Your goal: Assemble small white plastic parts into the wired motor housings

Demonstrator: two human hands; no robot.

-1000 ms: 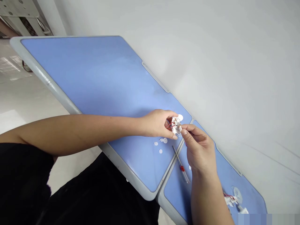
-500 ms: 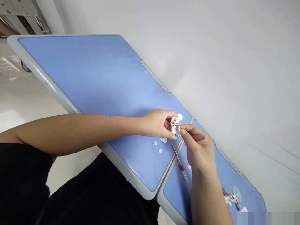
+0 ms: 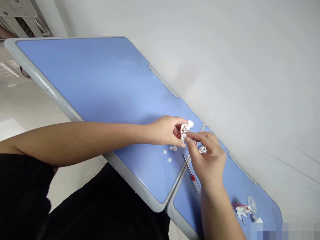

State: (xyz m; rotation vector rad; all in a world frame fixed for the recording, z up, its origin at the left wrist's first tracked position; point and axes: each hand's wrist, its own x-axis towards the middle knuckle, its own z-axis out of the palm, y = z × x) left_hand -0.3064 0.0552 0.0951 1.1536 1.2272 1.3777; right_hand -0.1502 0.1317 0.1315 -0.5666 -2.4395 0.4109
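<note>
My left hand (image 3: 163, 131) is closed around a small white plastic assembly with red wires (image 3: 183, 130), held just above the blue table (image 3: 100, 86). My right hand (image 3: 207, 156) pinches the same assembly from the right with thumb and forefinger, and a small clear part (image 3: 202, 150) shows among its curled fingers. A white disc (image 3: 190, 124) lies just behind the assembly.
A red-handled screwdriver (image 3: 191, 173) lies across the seam to a second blue table (image 3: 235, 186). Small white round pieces (image 3: 170, 160) lie beside it. Another white assembly with red wires (image 3: 242, 208) rests at the lower right. A white wall runs behind the tables.
My right hand has shifted left and turned, its fingertips closer in on the assembly. The left hand has barely moved.
</note>
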